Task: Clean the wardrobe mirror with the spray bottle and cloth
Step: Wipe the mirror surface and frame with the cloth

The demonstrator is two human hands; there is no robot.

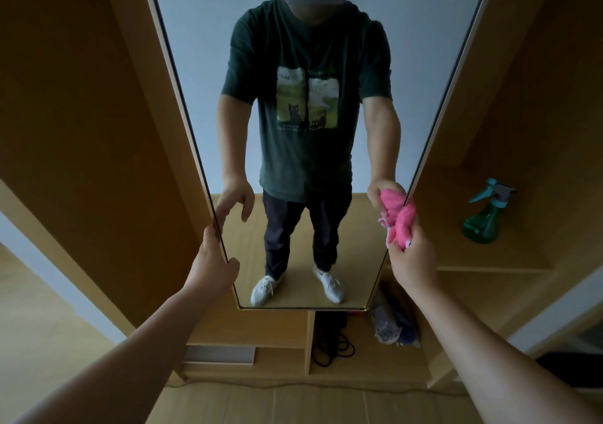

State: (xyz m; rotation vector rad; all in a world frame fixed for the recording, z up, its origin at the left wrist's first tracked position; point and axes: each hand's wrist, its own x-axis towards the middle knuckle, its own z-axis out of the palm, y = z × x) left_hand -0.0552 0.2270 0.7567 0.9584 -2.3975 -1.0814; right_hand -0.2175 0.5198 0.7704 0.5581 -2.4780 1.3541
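Note:
A tall narrow mirror in a thin frame hangs in the middle of the wooden wardrobe and reflects a standing person. My left hand grips the mirror's lower left edge, thumb on the glass side and fingers behind the frame. My right hand holds a bunched pink cloth against the mirror's lower right edge. A green spray bottle with a teal trigger head stands on a wardrobe shelf to the right, apart from both hands.
Wooden wardrobe panels flank the mirror. Below it, open compartments hold a coiled black cable and a patterned bundle of fabric. A cord runs along the wooden floor in front.

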